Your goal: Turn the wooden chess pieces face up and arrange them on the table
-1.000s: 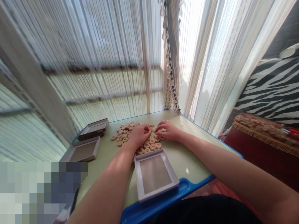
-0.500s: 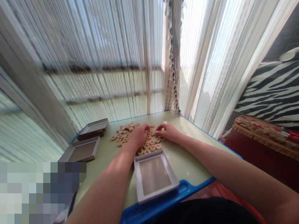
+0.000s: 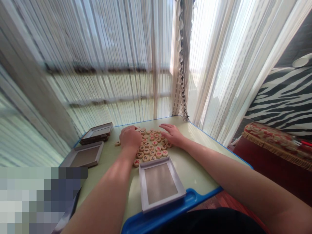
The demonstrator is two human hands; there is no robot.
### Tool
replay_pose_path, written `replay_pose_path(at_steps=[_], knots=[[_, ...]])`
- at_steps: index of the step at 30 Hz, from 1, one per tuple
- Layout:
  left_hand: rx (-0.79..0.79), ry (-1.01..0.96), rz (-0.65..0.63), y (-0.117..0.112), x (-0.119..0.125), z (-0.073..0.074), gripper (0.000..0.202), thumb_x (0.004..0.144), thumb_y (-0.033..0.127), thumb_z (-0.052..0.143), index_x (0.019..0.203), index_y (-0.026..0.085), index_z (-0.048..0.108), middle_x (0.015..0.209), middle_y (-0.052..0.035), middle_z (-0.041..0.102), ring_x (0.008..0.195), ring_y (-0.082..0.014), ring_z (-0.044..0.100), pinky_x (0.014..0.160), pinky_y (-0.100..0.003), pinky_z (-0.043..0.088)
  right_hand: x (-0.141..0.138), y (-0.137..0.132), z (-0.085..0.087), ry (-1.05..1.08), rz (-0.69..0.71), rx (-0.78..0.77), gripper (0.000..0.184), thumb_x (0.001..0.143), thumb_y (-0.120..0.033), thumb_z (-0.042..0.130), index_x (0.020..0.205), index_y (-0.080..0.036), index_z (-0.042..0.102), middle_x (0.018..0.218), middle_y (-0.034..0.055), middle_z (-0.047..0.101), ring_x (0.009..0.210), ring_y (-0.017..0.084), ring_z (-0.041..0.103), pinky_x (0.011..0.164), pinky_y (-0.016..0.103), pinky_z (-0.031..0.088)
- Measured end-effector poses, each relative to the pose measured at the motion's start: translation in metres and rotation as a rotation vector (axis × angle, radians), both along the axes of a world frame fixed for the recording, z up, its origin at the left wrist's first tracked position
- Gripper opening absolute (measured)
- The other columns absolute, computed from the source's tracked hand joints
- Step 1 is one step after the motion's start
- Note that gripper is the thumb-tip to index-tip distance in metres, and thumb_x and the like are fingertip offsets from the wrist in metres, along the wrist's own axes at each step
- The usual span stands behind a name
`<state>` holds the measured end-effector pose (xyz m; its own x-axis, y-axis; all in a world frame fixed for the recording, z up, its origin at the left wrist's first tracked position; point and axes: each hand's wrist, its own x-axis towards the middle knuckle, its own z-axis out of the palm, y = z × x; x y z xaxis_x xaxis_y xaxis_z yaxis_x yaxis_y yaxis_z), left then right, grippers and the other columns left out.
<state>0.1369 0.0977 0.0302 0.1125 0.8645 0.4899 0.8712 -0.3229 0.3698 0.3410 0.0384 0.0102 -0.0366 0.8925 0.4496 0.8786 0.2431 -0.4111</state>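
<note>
Round wooden xiangqi pieces (image 3: 152,147) with red and black characters lie in a flat cluster on the pale green table. My left hand (image 3: 131,138) rests at the cluster's left edge, its back towards me and its fingers mostly hidden behind it. A single piece (image 3: 118,143) lies just left of that hand. On the far right side of the cluster, my right hand (image 3: 172,134) has its fingers stretched out and apart, touching or close beside the pieces. Nearer to me sits a shallow white box tray (image 3: 142,187) with a grey-brown inside, next to the nearest pieces.
A second shallow tray (image 3: 99,154) stands at the table's left edge, with a dark-sided box part (image 3: 94,139) behind it. The table (image 3: 202,162) has a blue rim (image 3: 195,194). Striped sheer curtains hang along the back. A red fringed seat (image 3: 273,143) is at right.
My left hand has moved left from over the middle of the pieces to their left edge, uncovering more of them. My right hand's fingers have straightened.
</note>
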Motion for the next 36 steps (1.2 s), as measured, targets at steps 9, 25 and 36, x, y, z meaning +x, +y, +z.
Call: replay_pose_path(at_steps=[9, 25, 36], knots=[[-0.233, 0.099, 0.104, 0.005, 0.0, -0.008, 0.051, 0.087, 0.043, 0.023, 0.11, 0.01, 0.055, 0.116, -0.0183, 0.056, 0.107, -0.0302, 0.052, 0.091, -0.043, 0.037, 0.001, 0.002, -0.001, -0.183, 0.046, -0.092, 0.043, 0.092, -0.039, 0.028, 0.114, -0.019, 0.06, 0.12, 0.0059, 0.058, 0.112, 0.02, 0.046, 0.098, 0.036, 0.029], [-0.248, 0.186, 0.028, 0.01, -0.011, -0.014, 0.038, 0.083, 0.029, 0.035, 0.111, 0.013, 0.054, 0.119, -0.0148, 0.055, 0.11, -0.0285, 0.05, 0.089, -0.041, 0.041, 0.013, 0.004, -0.004, -0.008, -0.159, -0.076, 0.02, 0.077, -0.025, 0.052, 0.084, -0.019, 0.07, 0.083, 0.0045, 0.069, 0.087, 0.02, 0.058, 0.08, 0.03, 0.042], [-0.183, 0.251, -0.072, 0.014, -0.011, -0.019, 0.046, 0.083, 0.037, 0.038, 0.122, 0.016, 0.049, 0.125, -0.0115, 0.053, 0.113, -0.0266, 0.048, 0.093, -0.038, 0.039, 0.014, 0.001, -0.001, 0.255, -0.106, -0.055, 0.027, 0.068, -0.014, 0.056, 0.092, -0.018, 0.066, 0.086, 0.0027, 0.067, 0.078, 0.014, 0.058, 0.073, 0.025, 0.046]])
